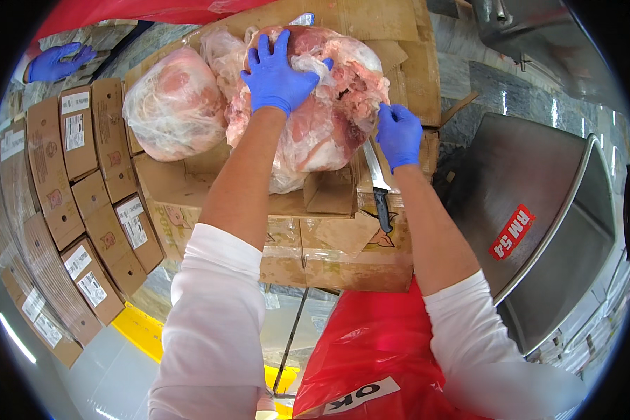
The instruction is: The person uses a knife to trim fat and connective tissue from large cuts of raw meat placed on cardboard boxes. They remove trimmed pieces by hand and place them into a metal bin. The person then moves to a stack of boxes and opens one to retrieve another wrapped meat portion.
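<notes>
Large pieces of raw meat (332, 143), partly covered by clear plastic wrap (287, 180), lie on opened cardboard. My left hand (278, 80), in a blue glove, presses on top of the meat with its fingers spread. At the meat's right edge is my right hand (400, 136), also blue-gloved, with its fingers closed in a pinch; what they grip is hidden. Just below it lies a knife (381, 203) with a black handle, its blade pointing up beside the meat. Another wrapped piece of meat (175, 105) sits at the left.
Cardboard boxes (80, 136) are stacked at the left. A metal bin (532, 175) stands at the right, and another metal container (553, 42) is at the upper right. Someone else's blue-gloved hand (59, 63) shows at the upper left, near red plastic (133, 14).
</notes>
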{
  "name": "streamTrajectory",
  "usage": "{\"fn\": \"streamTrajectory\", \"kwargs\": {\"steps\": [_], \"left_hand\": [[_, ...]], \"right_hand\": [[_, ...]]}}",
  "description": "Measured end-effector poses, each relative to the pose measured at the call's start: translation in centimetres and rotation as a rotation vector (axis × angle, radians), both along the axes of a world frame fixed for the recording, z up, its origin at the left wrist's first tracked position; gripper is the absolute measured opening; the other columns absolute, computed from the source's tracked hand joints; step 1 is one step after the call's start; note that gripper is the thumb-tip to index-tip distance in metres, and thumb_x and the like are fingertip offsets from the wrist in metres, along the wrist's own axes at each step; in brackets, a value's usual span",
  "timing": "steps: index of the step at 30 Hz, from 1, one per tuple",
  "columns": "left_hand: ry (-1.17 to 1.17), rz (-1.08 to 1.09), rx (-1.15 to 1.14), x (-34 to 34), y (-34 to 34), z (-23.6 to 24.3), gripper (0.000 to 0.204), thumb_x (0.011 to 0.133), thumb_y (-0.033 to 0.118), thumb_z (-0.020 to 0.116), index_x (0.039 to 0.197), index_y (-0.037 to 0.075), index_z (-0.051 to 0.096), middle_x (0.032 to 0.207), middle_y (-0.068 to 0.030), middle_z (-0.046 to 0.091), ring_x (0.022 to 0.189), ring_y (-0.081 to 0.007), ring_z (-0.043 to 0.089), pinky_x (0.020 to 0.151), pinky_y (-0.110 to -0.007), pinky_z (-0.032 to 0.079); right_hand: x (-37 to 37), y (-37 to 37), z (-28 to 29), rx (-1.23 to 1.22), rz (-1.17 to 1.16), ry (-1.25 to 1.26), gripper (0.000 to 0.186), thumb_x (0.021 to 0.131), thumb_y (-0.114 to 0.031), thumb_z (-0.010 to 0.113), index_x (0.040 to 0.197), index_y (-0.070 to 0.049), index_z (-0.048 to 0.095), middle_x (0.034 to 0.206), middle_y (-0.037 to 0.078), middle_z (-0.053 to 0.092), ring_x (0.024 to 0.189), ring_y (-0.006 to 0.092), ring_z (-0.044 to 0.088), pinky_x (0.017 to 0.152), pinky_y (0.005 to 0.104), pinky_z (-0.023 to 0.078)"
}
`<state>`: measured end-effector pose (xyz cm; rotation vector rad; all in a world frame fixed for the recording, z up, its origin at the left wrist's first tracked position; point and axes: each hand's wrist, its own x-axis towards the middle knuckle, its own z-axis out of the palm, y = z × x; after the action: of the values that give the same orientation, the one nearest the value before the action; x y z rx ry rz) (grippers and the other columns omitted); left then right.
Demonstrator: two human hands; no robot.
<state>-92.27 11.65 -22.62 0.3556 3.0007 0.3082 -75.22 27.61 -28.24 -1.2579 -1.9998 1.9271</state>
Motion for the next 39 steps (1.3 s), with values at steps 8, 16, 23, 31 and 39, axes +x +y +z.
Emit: {"fn": "streamTrajectory", "kwargs": {"steps": [8,16,23,31,39], "left_hand": [[0.010,0.006,-0.009,0.1,0.0,0.2,0.104,0.070,0.073,0.071,0.155,0.023,0.038,0.164,-0.0144,0.025,0.151,-0.0401,0.021,0.117,-0.065,0.021],[0.034,-0.011,0.009,-0.2,-0.2,-0.2,0.102,0.070,0.072,0.071,0.155,0.024,0.039,0.164,-0.0137,0.025,0.151,-0.0400,0.021,0.116,-0.067,0.020],[0.013,0.003,-0.002,0.0,-0.2,0.1,0.096,0.070,0.058,0.074,0.154,0.026,0.040,0.162,-0.0126,0.026,0.150,-0.0395,0.022,0.116,-0.066,0.021],[0.012,-0.008,0.014,-0.1,-0.2,0.0,0.095,0.071,0.058,0.073,0.153,0.025,0.040,0.162,-0.0135,0.028,0.150,-0.0405,0.022,0.116,-0.067,0.021],[0.039,-0.019,0.024,-0.5,-0.5,-0.6,0.100,0.071,0.067,0.072,0.155,0.025,0.039,0.164,-0.0145,0.026,0.151,-0.0409,0.022,0.116,-0.067,0.021]], "right_hand": [[-2.0,2.4,3.4,0.441,0.568,-0.126,0.030,0.091,-0.029,0.068,0.092,0.001,0.068,0.094,0.027,0.069,0.092,0.0452,0.066,0.077,0.0497,0.052],[-5.1,1.3,4.8,0.575,0.707,-0.477,0.035,0.089,-0.034,0.068,0.102,-0.002,0.073,0.108,0.025,0.071,0.105,0.0419,0.068,0.091,0.0456,0.056],[-4.6,1.1,4.9,0.557,0.799,-0.519,0.040,0.092,-0.040,0.064,0.103,-0.002,0.073,0.108,0.025,0.071,0.104,0.0410,0.069,0.091,0.0463,0.055],[-1.8,0.7,3.7,0.265,0.573,-0.174,0.029,0.085,-0.024,0.059,0.085,0.003,0.069,0.085,0.027,0.068,0.079,0.0424,0.066,0.075,0.0450,0.052],[-1.5,1.4,3.6,-0.116,0.295,-0.056,0.025,0.086,-0.019,0.063,0.078,0.005,0.065,0.066,0.014,0.057,0.062,0.0160,0.052,0.062,0.0372,0.047]]}}
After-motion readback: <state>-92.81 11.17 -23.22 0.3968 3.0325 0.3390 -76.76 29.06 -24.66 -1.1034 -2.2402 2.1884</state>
